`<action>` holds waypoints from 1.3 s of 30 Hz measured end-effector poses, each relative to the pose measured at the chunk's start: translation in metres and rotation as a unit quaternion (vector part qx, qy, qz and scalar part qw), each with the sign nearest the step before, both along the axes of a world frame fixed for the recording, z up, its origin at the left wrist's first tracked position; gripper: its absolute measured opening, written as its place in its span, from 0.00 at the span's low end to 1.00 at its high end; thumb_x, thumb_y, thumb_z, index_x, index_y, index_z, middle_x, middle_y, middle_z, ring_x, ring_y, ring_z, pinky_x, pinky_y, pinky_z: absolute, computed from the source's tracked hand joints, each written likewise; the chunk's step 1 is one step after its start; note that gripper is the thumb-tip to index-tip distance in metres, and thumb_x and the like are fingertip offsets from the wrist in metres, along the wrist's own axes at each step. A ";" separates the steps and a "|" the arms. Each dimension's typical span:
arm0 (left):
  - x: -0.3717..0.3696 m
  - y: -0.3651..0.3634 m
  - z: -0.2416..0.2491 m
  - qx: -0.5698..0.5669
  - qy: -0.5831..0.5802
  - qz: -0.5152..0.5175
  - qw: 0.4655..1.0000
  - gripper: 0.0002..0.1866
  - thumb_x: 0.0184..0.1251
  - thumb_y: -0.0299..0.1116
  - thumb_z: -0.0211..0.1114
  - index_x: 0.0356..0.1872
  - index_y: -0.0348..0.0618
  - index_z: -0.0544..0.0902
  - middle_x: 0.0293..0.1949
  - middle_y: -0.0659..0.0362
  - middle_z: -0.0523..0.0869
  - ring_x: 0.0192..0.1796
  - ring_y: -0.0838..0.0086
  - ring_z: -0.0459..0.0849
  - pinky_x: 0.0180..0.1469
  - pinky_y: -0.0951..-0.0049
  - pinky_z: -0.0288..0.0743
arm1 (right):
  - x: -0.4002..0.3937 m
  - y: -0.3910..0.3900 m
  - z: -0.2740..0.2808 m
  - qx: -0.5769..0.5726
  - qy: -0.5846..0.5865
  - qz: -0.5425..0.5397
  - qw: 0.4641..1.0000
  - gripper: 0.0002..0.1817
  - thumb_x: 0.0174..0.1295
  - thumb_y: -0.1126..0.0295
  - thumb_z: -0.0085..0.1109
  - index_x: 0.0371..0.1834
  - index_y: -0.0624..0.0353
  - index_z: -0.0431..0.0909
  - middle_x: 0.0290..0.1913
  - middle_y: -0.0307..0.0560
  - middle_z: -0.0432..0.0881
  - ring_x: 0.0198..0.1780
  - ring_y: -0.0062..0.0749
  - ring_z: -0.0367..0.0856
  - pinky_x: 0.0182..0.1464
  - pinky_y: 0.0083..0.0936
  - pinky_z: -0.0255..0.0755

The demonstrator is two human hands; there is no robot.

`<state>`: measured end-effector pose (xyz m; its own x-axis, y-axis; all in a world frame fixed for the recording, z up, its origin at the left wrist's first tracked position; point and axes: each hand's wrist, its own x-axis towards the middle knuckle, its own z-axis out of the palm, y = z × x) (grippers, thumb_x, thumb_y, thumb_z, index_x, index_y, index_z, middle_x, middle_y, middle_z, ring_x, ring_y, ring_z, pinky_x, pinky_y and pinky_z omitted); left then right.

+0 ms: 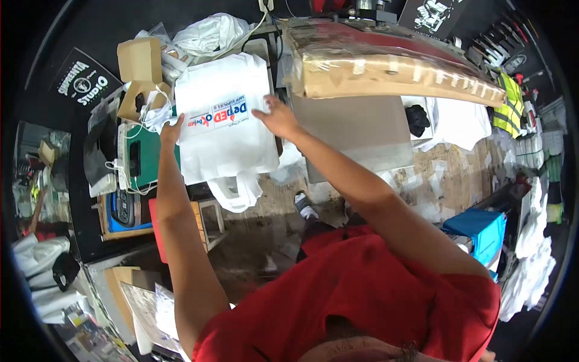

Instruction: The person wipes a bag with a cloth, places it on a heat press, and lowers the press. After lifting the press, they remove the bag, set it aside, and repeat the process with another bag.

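A white bag with a printed red and blue logo lies flat on a stack or surface, its handles hanging over the near edge. At its left edge is my left hand, with fingers close to the fabric; whether they grip it cannot be made out. My right hand is at the bag's right side beside the logo, with thumb and fingers apart and nothing held between them.
A large taped cardboard-edged panel juts out above a grey board at the right. Leftward are an open cardboard box, a green mat and white cables. A blue bag is at lower right.
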<state>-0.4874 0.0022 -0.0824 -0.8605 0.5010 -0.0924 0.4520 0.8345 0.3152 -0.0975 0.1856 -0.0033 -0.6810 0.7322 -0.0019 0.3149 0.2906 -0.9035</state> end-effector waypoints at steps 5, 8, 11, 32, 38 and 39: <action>-0.016 0.002 -0.031 0.122 -0.144 0.095 0.977 0.61 0.57 0.82 0.47 0.63 0.21 0.73 0.64 0.33 0.75 0.69 0.48 0.73 0.71 0.60 0.65 | -0.072 0.040 -0.056 -0.037 -0.223 -0.052 0.973 0.60 0.57 0.34 0.61 0.77 0.73 0.47 0.70 0.73 0.67 0.67 0.56 0.74 0.67 0.39 0.69; -0.008 0.014 -0.036 0.135 -0.235 0.115 0.956 0.58 0.60 0.82 0.43 0.65 0.26 0.73 0.65 0.35 0.76 0.70 0.49 0.72 0.71 0.60 0.64 | -0.104 0.052 -0.088 -0.076 -0.254 -0.128 0.956 0.62 0.56 0.29 0.57 0.75 0.76 0.52 0.70 0.73 0.66 0.69 0.54 0.72 0.68 0.37 0.67; 0.024 0.035 -0.033 0.095 -0.224 -0.034 0.969 0.58 0.61 0.82 0.41 0.69 0.31 0.70 0.67 0.37 0.73 0.73 0.50 0.68 0.72 0.61 0.62 | -0.105 0.041 -0.067 -0.173 -0.208 0.040 0.962 0.64 0.53 0.28 0.58 0.71 0.84 0.54 0.71 0.79 0.63 0.78 0.62 0.52 0.76 0.38 0.55; 0.395 -0.225 -0.162 0.272 -0.415 0.437 0.750 0.22 0.75 0.53 0.56 0.44 0.43 0.84 0.31 0.57 0.82 0.31 0.68 0.79 0.34 0.63 0.74 | 0.420 0.168 0.009 -0.170 -0.004 -0.154 0.973 0.15 0.64 0.63 0.65 0.43 0.65 0.82 0.35 0.43 0.85 0.35 0.26 0.84 0.42 0.25 0.78; 0.390 -0.014 -0.003 0.377 -0.536 -0.067 0.753 0.21 0.80 0.41 0.50 0.53 0.33 0.81 0.51 0.54 0.86 0.56 0.69 0.82 0.63 0.65 0.72 | 0.552 0.218 -0.141 0.093 -0.172 -0.006 0.981 0.15 0.65 0.62 0.58 0.27 0.62 0.82 0.25 0.46 0.83 0.28 0.29 0.81 0.35 0.30 0.76; 0.381 0.024 0.021 0.436 -0.539 -0.070 0.717 0.22 0.80 0.44 0.51 0.56 0.33 0.81 0.52 0.54 0.86 0.56 0.69 0.82 0.63 0.65 0.73 | 0.536 0.195 -0.100 -0.020 -0.214 -0.040 0.976 0.14 0.66 0.64 0.58 0.27 0.60 0.82 0.23 0.45 0.81 0.27 0.30 0.81 0.33 0.30 0.75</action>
<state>-0.1068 0.0261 -0.0614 -0.4602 0.8475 -0.2646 -0.3867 0.0770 0.9190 0.4384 0.3811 -0.1032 -0.5519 0.7768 -0.3032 0.6865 0.2170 -0.6940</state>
